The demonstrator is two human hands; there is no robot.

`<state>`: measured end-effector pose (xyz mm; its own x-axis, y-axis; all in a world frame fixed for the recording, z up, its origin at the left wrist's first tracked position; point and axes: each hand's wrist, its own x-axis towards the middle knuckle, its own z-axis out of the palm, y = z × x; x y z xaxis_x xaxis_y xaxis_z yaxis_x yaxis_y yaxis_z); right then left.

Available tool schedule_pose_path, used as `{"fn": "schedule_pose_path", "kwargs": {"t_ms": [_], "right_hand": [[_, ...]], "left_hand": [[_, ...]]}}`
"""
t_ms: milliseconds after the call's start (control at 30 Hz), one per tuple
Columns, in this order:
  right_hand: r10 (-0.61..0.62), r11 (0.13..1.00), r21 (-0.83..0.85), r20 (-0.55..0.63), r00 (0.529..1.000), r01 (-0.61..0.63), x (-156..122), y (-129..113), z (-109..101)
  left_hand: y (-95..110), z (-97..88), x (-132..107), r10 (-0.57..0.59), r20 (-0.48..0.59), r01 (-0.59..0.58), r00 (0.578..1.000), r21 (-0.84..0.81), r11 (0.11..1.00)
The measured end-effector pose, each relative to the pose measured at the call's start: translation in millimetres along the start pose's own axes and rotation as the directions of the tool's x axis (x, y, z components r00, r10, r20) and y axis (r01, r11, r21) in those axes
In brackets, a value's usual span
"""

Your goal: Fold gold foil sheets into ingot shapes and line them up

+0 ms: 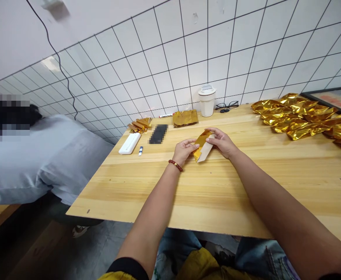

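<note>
Between my two hands is a partly folded sheet of gold foil paper (201, 140), shiny gold on one face and pale beige on the folded-over side. My left hand (184, 151), with a dark red bead bracelet (175, 165) at the wrist, pinches the sheet's left edge with the thumb on top. On the right, my right hand (221, 143) grips the upper right part, its thumb on the pale fold. The paper is held tilted just over the wooden table (217, 198). Fingers behind the sheet are partly hidden.
Folded gold paper pieces (298, 114) lie in rows at right. Behind stand a stack of gold sheets (185, 118), a white cup (207, 101) and glasses (227, 106). Left are a white box-like device (130, 143), a small tube (140, 151) and a dark blurred object (158, 134). Another person (48, 159) sits beyond.
</note>
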<state>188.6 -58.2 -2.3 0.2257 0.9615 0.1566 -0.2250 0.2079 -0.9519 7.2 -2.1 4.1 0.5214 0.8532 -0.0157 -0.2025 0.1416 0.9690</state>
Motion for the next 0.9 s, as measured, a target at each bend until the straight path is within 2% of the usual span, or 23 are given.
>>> {"fn": "schedule_pose_path", "kwargs": {"t_ms": [167, 500, 667, 900], "right_hand": [[0.055, 0.998, 0.014, -0.011, 0.998, -0.055, 2.5, 0.1, -2.3], [0.036, 0.999, -0.015, -0.044, 0.998, -0.037, 3.8, 6.8, -3.4], [0.049, 0.999, -0.022, -0.046, 0.998, -0.05, 6.1, 8.8, -3.9], [0.035, 0.999, 0.024, -0.161, 0.986, -0.032, 8.6, 8.3, -6.6]], "left_hand": [[0.7, -1.2, 0.2, 0.041, -0.034, -0.041, 0.999, 0.006, 0.999], [-2.5, 1.1, 0.6, -0.02, 0.046, 0.018, 0.999, 0.048, 0.999], [2.1, 0.3, -1.0, 0.059, 0.01, -0.06, 0.998, 0.023, 0.998], [1.6, -1.9, -0.5, 0.06, 0.029, -0.061, 0.998, 0.017, 0.998]]}}
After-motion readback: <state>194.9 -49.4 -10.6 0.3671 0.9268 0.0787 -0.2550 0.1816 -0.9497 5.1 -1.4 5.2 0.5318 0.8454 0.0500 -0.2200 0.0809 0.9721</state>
